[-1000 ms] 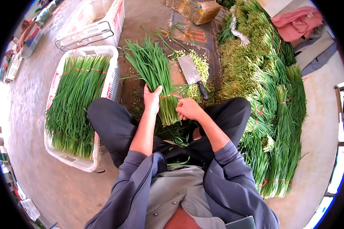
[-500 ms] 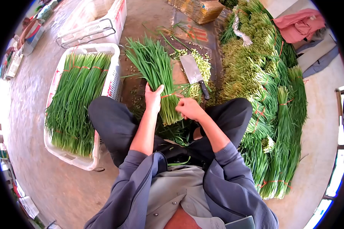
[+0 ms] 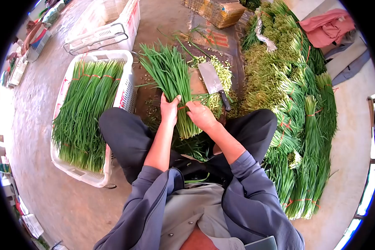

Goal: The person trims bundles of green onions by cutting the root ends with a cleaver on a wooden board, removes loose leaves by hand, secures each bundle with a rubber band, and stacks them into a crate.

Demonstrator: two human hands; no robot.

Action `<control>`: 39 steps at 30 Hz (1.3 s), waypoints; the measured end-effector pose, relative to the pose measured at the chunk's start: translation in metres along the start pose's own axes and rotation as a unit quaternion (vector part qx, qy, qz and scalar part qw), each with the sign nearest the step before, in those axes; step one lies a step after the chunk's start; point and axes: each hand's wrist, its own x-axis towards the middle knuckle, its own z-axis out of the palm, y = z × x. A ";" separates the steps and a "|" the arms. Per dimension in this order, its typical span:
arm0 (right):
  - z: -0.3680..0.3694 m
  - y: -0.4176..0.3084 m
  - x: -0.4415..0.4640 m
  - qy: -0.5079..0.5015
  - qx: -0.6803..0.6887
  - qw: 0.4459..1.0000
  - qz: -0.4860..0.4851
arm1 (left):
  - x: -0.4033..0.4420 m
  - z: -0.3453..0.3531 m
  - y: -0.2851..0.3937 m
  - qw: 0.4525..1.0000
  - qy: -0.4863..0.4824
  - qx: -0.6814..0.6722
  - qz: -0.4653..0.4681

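Note:
A thick bundle of long green chives point(image 3: 166, 71) stands tilted between my knees, its pale cut ends toward me. My left hand point(image 3: 169, 110) is closed round its left side, thumb up. A thin red tie point(image 3: 181, 108) crosses the stalks just beside that thumb. On the right side of the bundle, my right hand point(image 3: 202, 115) has its fingers pinched together at the end of this tie; the fingertips are partly hidden. Beyond my right hand lies a cleaver point(image 3: 211, 77) with a black handle, over chopped pale stalk ends point(image 3: 223, 73).
At left, a white plastic crate point(image 3: 129, 79) holds tied chive bundles point(image 3: 89, 112). Another white crate point(image 3: 127, 29) stands behind it. A big heap of chives point(image 3: 279, 83) lines my right, with a pink cloth point(image 3: 327, 29) beyond. A taped cardboard box point(image 3: 221, 12) sits at the back.
My right hand has moved up and inward, from the bundle's lower right to the tie, close to my left hand. The left hand keeps its hold; the view has shifted slightly.

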 end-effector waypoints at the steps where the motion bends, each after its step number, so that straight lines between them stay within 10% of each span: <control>1: 0.003 0.004 0.000 0.001 -0.001 1.000 0.000 | -0.001 0.000 0.000 1.000 -0.004 -0.005 -0.002; 12: -0.023 -0.009 -0.021 0.100 0.080 0.986 -0.104 | 0.004 -0.002 -0.002 1.000 0.009 -0.022 0.002; 15: -0.096 -0.062 -0.055 -0.120 0.205 0.968 -0.081 | 0.008 -0.005 -0.008 0.999 0.008 -0.035 0.008; 18: -0.160 -0.095 -0.086 -0.363 0.504 0.783 -0.036 | 0.010 -0.004 -0.007 0.999 0.027 -0.025 -0.014; 23: -0.167 -0.072 -0.079 -0.548 0.408 0.726 0.072 | 0.002 0.005 0.002 0.996 -0.015 0.083 0.014; 25: -0.138 -0.035 -0.072 -0.422 0.107 0.898 -0.067 | 0.003 0.003 0.001 0.994 -0.020 0.108 0.000; 27: -0.127 -0.017 -0.053 -0.314 -0.044 0.948 0.035 | -0.009 0.010 0.013 0.989 -0.007 0.145 0.029; 34: -0.077 0.003 0.060 -0.050 0.266 0.948 0.166 | -0.027 0.014 0.018 0.979 -0.046 0.193 0.047; 39: -0.052 0.008 0.088 0.090 0.236 0.960 0.124 | -0.029 0.007 0.004 0.958 -0.051 0.274 0.072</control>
